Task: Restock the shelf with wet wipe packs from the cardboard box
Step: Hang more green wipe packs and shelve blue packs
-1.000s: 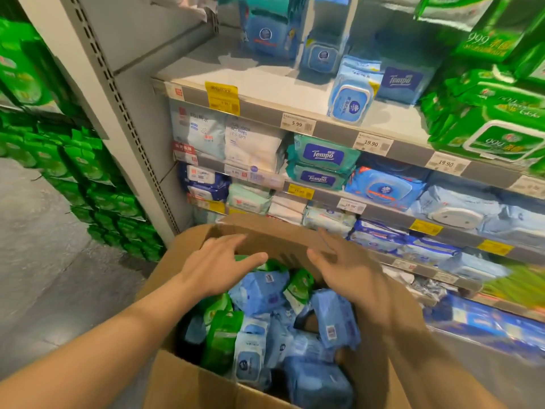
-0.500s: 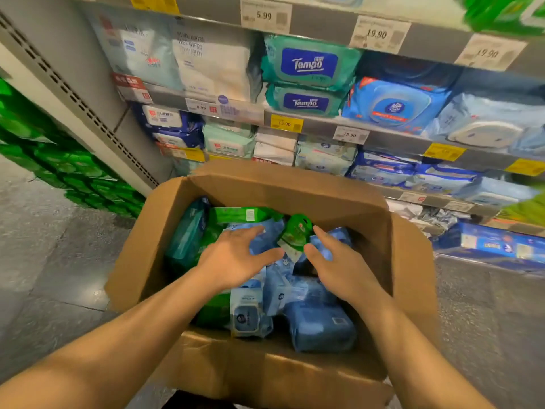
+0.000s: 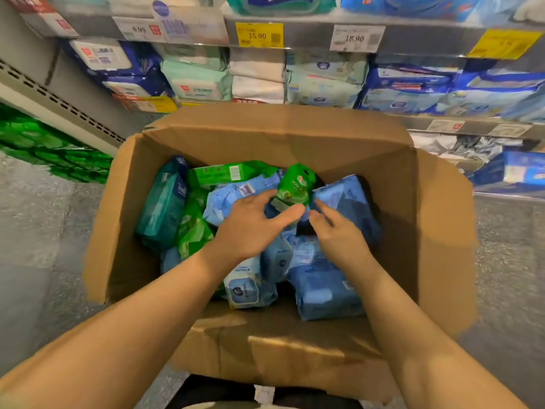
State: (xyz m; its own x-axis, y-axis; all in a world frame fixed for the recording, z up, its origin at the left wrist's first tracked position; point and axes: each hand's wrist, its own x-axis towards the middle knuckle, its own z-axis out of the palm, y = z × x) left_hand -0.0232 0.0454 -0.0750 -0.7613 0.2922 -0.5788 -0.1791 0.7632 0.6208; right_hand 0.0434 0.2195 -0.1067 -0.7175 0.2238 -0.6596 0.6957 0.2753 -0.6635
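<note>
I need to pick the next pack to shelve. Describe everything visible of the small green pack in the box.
The small green pack is a glossy soft pouch with white lettering and a round logo, standing tilted on top of blue packs near the far middle of the box. A pale label shows at its lower edge. The left hand reaches it, thumb against its lower edge; the right hand is just beside it.

- 2 bare forearms reach in from the bottom edge, with no sleeves in view.
- The left hand (image 3: 250,224) has no glove, ring or watch.
- The right hand (image 3: 339,234) is bare as well, and its wrist has no band.
- Dark clothing (image 3: 221,392) shows at the bottom centre, below the arms; its type is unclear.
</note>
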